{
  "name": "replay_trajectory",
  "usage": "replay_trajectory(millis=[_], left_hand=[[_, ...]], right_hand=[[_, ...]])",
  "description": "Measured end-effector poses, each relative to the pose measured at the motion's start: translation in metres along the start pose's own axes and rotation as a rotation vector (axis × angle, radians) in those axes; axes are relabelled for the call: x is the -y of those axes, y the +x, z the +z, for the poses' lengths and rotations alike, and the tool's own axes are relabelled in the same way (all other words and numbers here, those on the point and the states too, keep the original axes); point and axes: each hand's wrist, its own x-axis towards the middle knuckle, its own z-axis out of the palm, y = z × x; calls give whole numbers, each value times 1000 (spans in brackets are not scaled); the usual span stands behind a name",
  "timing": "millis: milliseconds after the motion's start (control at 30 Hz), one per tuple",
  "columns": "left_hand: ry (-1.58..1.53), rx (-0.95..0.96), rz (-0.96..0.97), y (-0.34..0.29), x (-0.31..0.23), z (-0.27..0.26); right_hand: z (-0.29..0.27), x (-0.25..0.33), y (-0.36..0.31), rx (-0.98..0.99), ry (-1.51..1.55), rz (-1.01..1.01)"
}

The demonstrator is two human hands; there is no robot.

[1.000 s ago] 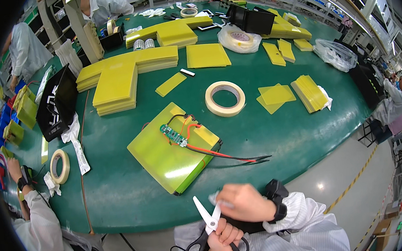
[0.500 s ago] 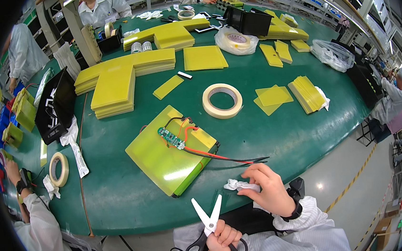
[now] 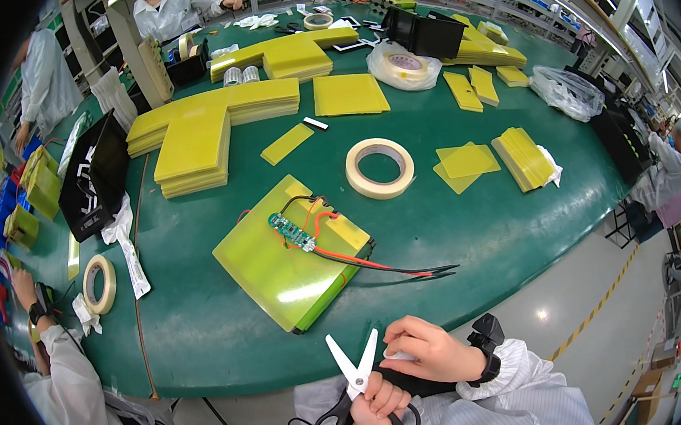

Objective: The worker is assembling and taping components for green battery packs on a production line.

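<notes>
At the near table edge my left hand (image 3: 380, 403) is closed round a pair of scissors (image 3: 355, 373) with white blades and black handles; the blades point up and stand apart. Just right of the blades, my right hand (image 3: 424, 351) pinches a crumpled white scrap (image 3: 399, 357), mostly hidden by the fingers. Beyond both hands lies a flat yellow-green battery pack (image 3: 281, 270). On top of it rests a small green circuit board (image 3: 292, 232), with red and black wires (image 3: 394, 269) running off the right side.
A masking tape roll (image 3: 380, 168) lies beyond the pack, another (image 3: 99, 285) at left. Stacks of yellow sheets (image 3: 190, 157), loose yellow pieces (image 3: 466, 163) and a black bin (image 3: 95, 181) stand around. A co-worker's arm (image 3: 62, 358) is at lower left.
My right hand has picked the crumpled white scrap up off the table and drawn it down and left, close to the scissors. My left hand has hardly moved.
</notes>
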Motion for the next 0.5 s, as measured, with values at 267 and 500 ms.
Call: replay_trajectory(millis=[267, 500], left_hand=[[-56, 65, -36, 2, 1, -5], [-86, 123, -30, 2, 0, 12]], right_hand=[[15, 4, 5, 163, 96, -51], [18, 1, 7, 218, -131, -285]])
